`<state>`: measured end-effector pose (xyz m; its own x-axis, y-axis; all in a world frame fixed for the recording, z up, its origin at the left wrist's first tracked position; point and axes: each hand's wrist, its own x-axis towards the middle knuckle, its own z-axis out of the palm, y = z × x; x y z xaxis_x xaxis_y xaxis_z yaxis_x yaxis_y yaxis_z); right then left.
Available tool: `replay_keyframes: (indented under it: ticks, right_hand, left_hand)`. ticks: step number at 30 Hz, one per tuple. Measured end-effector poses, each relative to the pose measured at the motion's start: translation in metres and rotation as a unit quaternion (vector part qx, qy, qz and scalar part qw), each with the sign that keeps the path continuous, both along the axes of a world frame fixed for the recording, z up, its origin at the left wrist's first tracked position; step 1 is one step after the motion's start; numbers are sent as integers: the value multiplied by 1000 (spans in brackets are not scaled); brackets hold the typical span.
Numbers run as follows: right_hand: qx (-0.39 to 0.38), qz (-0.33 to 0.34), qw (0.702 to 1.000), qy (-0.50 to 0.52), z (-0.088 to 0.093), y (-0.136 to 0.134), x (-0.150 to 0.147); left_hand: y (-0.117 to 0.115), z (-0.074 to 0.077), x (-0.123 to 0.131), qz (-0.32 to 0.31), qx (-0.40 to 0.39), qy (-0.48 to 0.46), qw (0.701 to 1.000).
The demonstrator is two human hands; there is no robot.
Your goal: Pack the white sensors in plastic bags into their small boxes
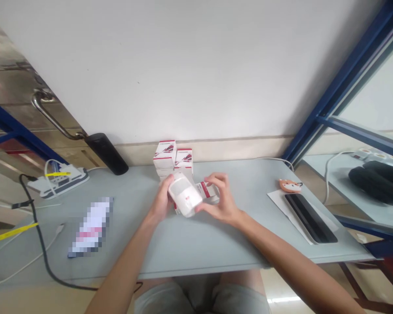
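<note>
A white motion sensor (185, 195) with a rounded body and a small red mark is held tilted above the table. My left hand (161, 201) grips it along its left side, with the fingers partly hidden behind it. My right hand (223, 201) is at its lower right, thumb tip at the sensor's edge and fingers curved well apart from the thumb. Behind the sensor lies a red-and-white carton (207, 189), partly covered by the sensor and my right hand. Stacked small white boxes (165, 153) with red edges stand just beyond, near the wall.
A black cylinder (107, 153) stands at the back left beside a power strip (65, 181). Cables and a blurred-out packet (91, 227) lie on the left. On the right, a black phone (310, 218) rests on white paper (279, 199) near an orange animal-faced case (290, 186).
</note>
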<state>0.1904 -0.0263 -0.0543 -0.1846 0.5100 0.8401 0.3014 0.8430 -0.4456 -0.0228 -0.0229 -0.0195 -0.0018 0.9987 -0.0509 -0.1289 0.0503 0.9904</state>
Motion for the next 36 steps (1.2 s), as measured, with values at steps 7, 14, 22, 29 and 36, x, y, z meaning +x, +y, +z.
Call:
replay_keyframes:
  ticks: [7,14,22,29,36]
  right_hand:
    - [-66,39,963,-258,-6,-3,-3]
    - [-145,-104,979,-99,5,14,14]
    - [-404,-77,904,-114,7,36,45]
    - [-431,-63,892,-116,5,41,64]
    - [-348,-130,928,-18,1,32,30]
  left_hand:
    - [-4,-11,2,-54,81,198,975]
    - [3,-20,4,-55,262,375,887]
    - [3,-29,4,-129,247,534,799]
    - [0,-24,9,-101,312,522,787]
    - [-2,-22,13,-43,342,528,776]
